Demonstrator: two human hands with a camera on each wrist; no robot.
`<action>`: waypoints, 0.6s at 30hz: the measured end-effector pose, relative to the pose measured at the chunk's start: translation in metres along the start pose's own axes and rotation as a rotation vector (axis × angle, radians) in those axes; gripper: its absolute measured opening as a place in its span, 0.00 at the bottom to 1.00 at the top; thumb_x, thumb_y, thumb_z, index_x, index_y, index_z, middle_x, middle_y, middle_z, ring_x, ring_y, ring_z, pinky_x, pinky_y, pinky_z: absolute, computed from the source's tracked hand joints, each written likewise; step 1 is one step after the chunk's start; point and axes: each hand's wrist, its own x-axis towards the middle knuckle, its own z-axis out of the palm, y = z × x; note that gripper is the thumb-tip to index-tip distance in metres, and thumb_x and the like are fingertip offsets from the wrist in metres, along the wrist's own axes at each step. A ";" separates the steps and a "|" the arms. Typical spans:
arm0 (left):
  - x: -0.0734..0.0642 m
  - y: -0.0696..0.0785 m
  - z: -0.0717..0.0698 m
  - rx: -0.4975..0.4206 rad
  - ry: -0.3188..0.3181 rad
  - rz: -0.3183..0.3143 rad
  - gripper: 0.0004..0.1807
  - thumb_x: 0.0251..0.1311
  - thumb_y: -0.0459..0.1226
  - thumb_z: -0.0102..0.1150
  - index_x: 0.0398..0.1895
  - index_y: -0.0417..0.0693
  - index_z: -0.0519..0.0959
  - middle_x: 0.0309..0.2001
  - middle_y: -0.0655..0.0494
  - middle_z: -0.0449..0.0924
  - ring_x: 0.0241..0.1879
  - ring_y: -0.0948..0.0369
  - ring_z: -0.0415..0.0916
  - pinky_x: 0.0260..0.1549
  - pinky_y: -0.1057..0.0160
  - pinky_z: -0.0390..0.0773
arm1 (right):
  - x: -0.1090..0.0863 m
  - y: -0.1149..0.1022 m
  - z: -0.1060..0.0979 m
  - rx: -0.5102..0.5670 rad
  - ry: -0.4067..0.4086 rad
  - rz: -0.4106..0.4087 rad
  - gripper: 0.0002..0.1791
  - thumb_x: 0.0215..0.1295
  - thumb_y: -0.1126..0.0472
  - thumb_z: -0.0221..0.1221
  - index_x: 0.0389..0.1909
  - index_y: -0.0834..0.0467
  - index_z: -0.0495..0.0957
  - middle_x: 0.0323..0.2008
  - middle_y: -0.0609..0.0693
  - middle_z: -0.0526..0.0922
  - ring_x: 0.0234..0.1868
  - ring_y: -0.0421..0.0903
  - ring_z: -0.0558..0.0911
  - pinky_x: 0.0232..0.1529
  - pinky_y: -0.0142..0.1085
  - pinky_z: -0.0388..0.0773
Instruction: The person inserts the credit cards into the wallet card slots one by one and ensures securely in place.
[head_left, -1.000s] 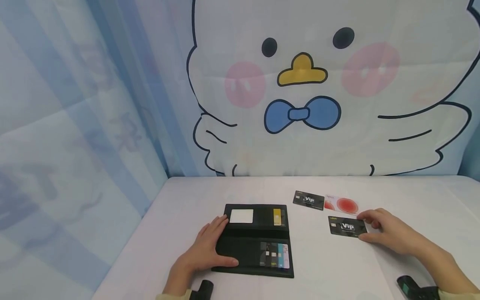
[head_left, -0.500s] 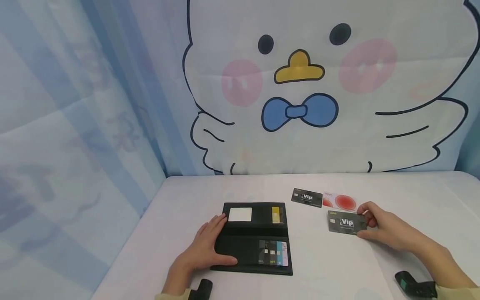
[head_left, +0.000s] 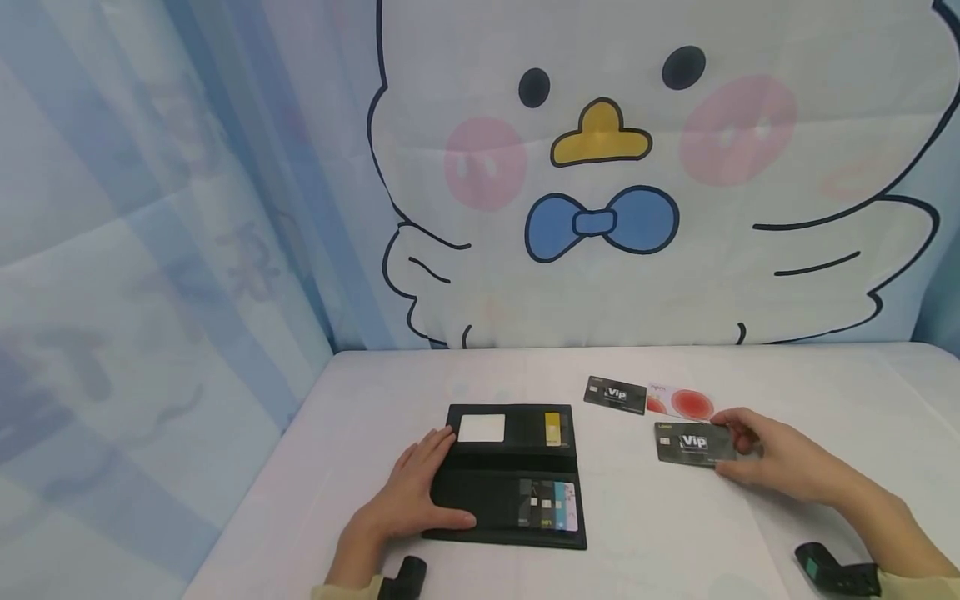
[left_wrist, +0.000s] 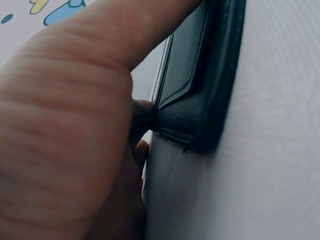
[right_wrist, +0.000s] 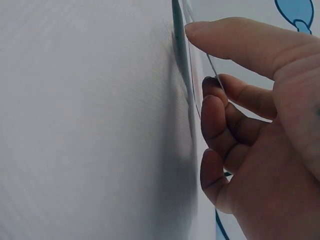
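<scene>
A black bifold card wallet [head_left: 480, 500] lies unfolded on the table, with several cards in its lower right slots and a yellow card [head_left: 552, 429] in the upper panel. On its left side rests my left hand [head_left: 408, 492], thumb along the lower panel and fingers spread at the upper edge. In the left wrist view, the thumb crosses over the wallet's corner [left_wrist: 185, 100]. My right hand [head_left: 783, 458] pinches the right end of a black VIP card [head_left: 686, 446] between thumb and fingers. The right wrist view shows that card [right_wrist: 214, 65] only as a thin edge.
Behind the held card, a second black VIP card [head_left: 615, 394] and a pink-and-white card with red circles [head_left: 688, 404] lie side by side. The white-covered table [head_left: 645, 533] meets a cartoon-printed curtain [head_left: 600, 308] at the back; another curtain [head_left: 150, 333] hangs left.
The pinched VIP card has tilted up a little and its face looks lighter than a second ago. The left hand and wallet have stayed put; the head view has shifted slightly.
</scene>
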 end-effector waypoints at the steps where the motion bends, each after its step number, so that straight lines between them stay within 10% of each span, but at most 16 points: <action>1: 0.000 0.000 0.000 -0.001 -0.001 0.000 0.64 0.44 0.61 0.76 0.79 0.41 0.56 0.79 0.47 0.49 0.78 0.47 0.41 0.75 0.42 0.38 | -0.001 -0.001 0.000 0.001 0.006 -0.003 0.39 0.54 0.55 0.74 0.62 0.70 0.69 0.44 0.54 0.77 0.43 0.51 0.75 0.43 0.45 0.78; 18: 0.001 0.001 0.001 0.005 0.005 -0.022 0.64 0.43 0.61 0.77 0.79 0.43 0.56 0.80 0.49 0.49 0.79 0.48 0.40 0.75 0.43 0.39 | 0.009 -0.032 0.010 0.031 0.090 -0.126 0.34 0.56 0.54 0.75 0.60 0.64 0.74 0.36 0.47 0.74 0.39 0.47 0.74 0.35 0.36 0.71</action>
